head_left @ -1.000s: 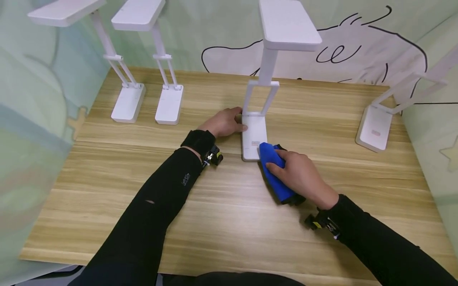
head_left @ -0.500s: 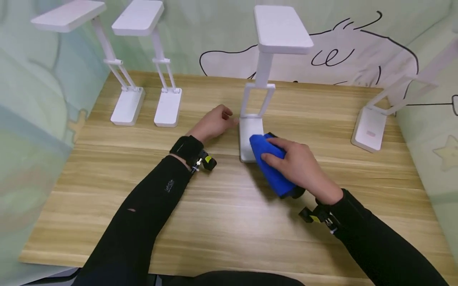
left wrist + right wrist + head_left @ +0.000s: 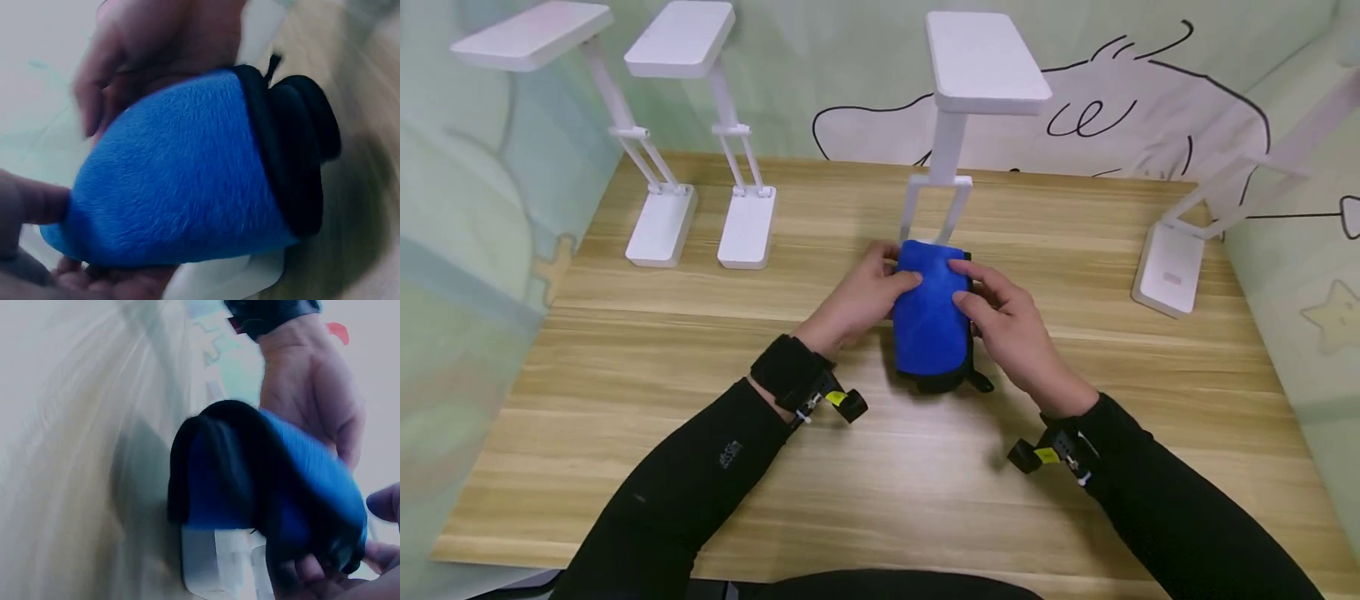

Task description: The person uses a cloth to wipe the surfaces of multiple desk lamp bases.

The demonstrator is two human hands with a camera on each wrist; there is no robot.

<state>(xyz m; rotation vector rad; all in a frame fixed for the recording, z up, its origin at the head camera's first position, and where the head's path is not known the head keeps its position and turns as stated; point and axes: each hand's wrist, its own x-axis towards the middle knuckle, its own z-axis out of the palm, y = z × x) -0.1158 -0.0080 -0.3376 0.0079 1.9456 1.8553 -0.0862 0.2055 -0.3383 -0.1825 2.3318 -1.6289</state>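
Observation:
A folded blue plush cloth with black edging [image 3: 931, 312] is held over the base of the white desk lamp in the middle, hiding most of that base. My left hand [image 3: 859, 296] pinches its upper left side, thumb on top and fingers underneath. At the right edge my right hand [image 3: 1018, 329] holds it, with thumb and forefinger on the blue face and other fingers behind. In the left wrist view the cloth [image 3: 169, 169] bulges, its dark open end facing the tabletop. The lamp's head [image 3: 988, 62] stands raised above both hands.
Two more white desk lamps stand at the back left, the outer lamp's base [image 3: 661, 227] beside the inner lamp's base [image 3: 747, 227]. Another lamp [image 3: 1168, 268] leans outward at the far right. Printed fabric [image 3: 850, 75] hangs behind the wooden table [image 3: 865, 508].
The cloth has moved left from the lamp base's right side to in front of it and now lies upright. My left hand has left the lamp and taken hold of the cloth's left side.

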